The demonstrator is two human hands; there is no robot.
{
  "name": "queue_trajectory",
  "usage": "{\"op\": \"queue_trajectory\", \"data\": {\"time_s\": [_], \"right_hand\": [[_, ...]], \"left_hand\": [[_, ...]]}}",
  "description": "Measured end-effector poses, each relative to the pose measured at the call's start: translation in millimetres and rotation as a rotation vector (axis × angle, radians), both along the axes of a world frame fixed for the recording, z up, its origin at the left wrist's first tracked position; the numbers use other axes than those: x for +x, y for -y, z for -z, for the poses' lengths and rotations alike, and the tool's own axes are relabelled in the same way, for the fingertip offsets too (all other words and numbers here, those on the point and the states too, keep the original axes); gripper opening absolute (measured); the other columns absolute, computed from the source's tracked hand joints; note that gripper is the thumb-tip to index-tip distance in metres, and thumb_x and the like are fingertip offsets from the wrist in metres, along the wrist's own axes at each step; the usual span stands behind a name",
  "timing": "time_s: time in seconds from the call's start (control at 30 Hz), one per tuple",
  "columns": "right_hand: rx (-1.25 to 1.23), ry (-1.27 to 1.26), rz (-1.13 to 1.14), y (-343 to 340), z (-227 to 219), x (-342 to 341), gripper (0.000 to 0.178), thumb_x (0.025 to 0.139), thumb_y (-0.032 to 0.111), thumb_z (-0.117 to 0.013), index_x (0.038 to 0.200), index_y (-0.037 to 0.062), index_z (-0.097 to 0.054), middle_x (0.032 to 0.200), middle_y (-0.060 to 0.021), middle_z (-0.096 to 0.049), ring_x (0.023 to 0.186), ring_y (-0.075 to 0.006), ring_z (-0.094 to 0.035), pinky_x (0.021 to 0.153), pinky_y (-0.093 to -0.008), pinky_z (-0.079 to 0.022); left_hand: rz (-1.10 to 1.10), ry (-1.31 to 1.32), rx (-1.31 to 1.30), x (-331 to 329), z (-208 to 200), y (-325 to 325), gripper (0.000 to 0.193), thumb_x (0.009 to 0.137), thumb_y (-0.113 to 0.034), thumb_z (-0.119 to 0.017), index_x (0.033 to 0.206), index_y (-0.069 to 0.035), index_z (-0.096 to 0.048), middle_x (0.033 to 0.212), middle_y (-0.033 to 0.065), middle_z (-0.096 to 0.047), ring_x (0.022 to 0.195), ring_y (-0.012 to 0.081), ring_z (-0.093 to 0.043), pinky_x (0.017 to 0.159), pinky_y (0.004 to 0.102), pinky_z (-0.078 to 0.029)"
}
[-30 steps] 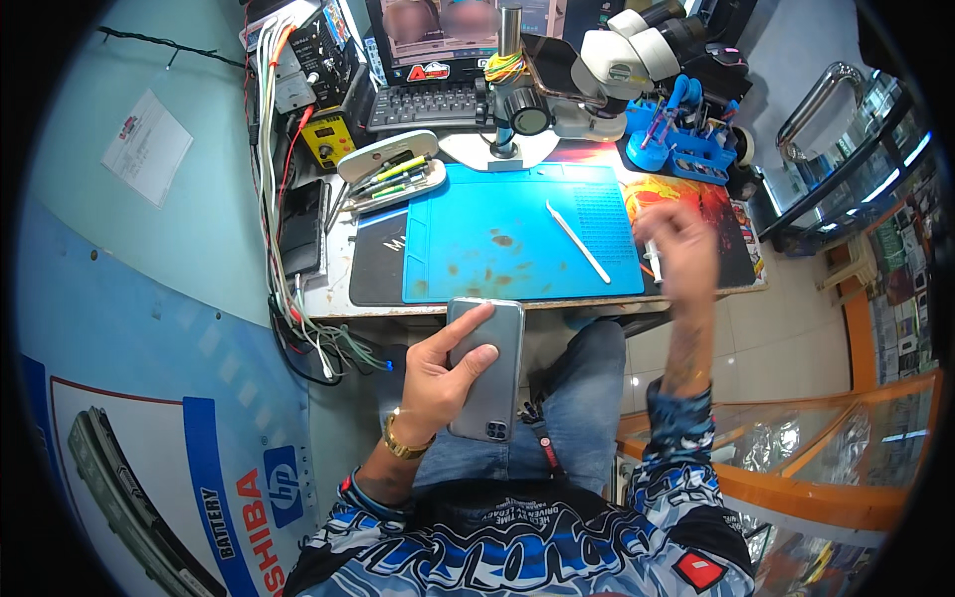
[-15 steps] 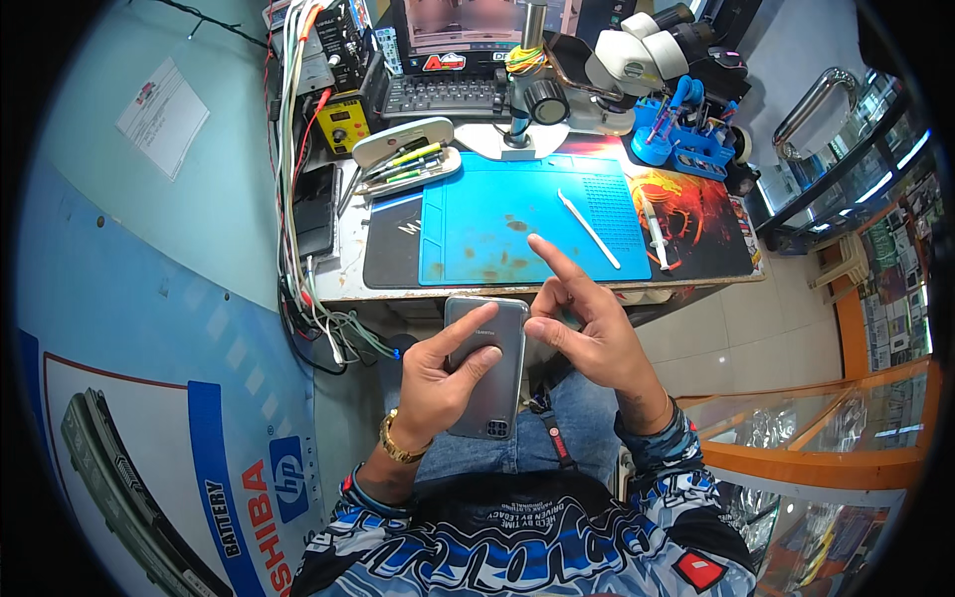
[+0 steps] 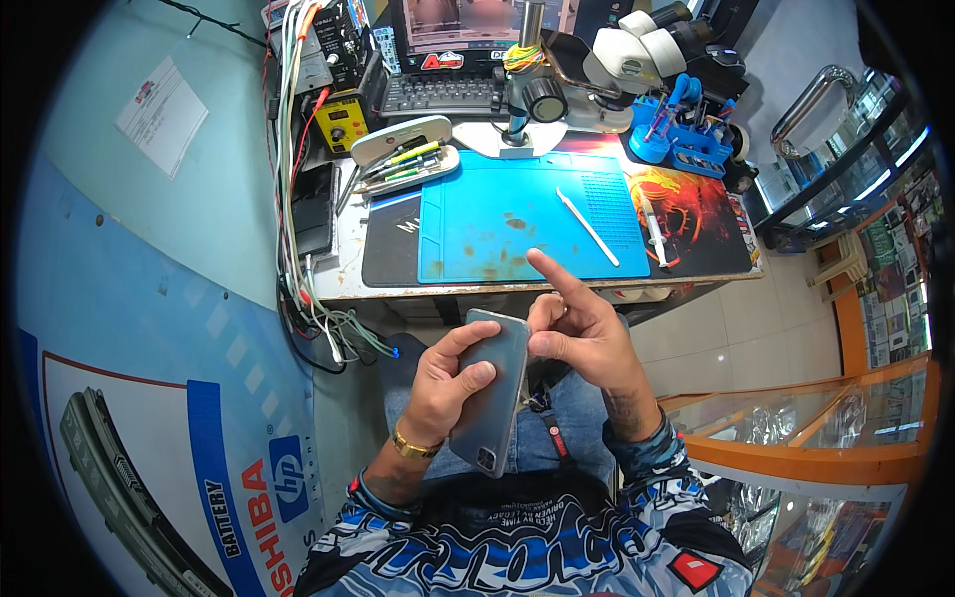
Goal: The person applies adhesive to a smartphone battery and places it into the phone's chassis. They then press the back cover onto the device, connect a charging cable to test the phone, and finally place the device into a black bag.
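the left hand [image 3: 435, 393] is clamped on a grey phone [image 3: 492, 398], held tilted over the lap [image 3: 532, 448], short of the table's [image 3: 350, 279] near edge. the right hand [image 3: 587, 343], index finger outstretched, sits at the phone's upper right corner; whether it grips cannot be told. a loosened left hold or a hard tug at that corner could let the phone slip and drop. the poster [image 3: 149, 438] at left shows large brand lettering. beyond, the black mat [image 3: 393, 257] near the table's left edge bears pale lettering; past the far edge, a laptop [image 3: 438, 97] wears a red-lettered sticker [image 3: 442, 62].

Smooth, glossy phone [image 3: 500, 403]; matt, rubbery mat [image 3: 532, 204]
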State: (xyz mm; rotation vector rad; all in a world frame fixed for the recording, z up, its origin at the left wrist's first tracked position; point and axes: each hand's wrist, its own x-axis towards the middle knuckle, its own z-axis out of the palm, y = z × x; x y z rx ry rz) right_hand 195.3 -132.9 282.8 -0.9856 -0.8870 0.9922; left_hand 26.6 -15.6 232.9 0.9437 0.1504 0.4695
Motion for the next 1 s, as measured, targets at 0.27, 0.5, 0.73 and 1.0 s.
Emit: {"op": "queue_trajectory", "data": {"time_s": [0.27, 0.5, 0.73, 1.0], "right_hand": [[-0.234, 0.202, 0.14, 16, -7, -1, 0.064, 0.085, 0.005, -0.072, 0.143, 0.0052, -0.045, 0.079, 0.0009, -0.061, 0.073, -0.0046, -0.054, 0.069, -0.0194, -0.042], [-0.124, 0.034, 0.12, 14, 2, -4, 0.065, 0.083, 0.007, -0.074, 0.141, 0.0044, -0.046, 0.081, 0.0018, -0.06, 0.074, -0.0038, -0.054, 0.069, -0.0198, -0.043], [0.272, -0.012, 0.223, -9, 42, -21, 0.066, 0.073, 0.018, -0.083, 0.132, 0.0021, -0.057, 0.086, 0.0023, -0.053, 0.079, -0.0085, -0.051, 0.076, -0.0249, -0.042], [0.083, 0.131, 0.358, -6, 47, -18, 0.04, 0.086, 0.002, -0.068, 0.126, 0.0012, -0.061, 0.092, -0.0042, -0.065, 0.087, -0.011, -0.059, 0.08, -0.0265, -0.048]], "left_hand": [[-0.013, -0.023, 0.083, 2, 6, 7, 0.033, 0.091, -0.005, -0.065, 0.123, -0.002, -0.057, 0.114, 0.0075, -0.064, 0.1, 0.0114, -0.061, 0.088, 0.0267, -0.051], [0.037, 0.002, -0.022, 2, 10, 11, 0.035, 0.091, -0.006, -0.065, 0.124, -0.004, -0.055, 0.111, 0.0077, -0.064, 0.097, 0.0121, -0.061, 0.085, 0.0267, -0.052], [0.309, 0.133, -0.399, 7, 11, 25, 0.043, 0.09, -0.022, -0.068, 0.129, -0.013, -0.05, 0.099, 0.0093, -0.064, 0.078, 0.0166, -0.064, 0.065, 0.0274, -0.054], [-0.011, 0.042, -0.138, 5, 17, 14, 0.041, 0.091, -0.011, -0.066, 0.129, -0.009, -0.05, 0.103, 0.0085, -0.065, 0.083, 0.0132, -0.063, 0.072, 0.0268, -0.053]]}}
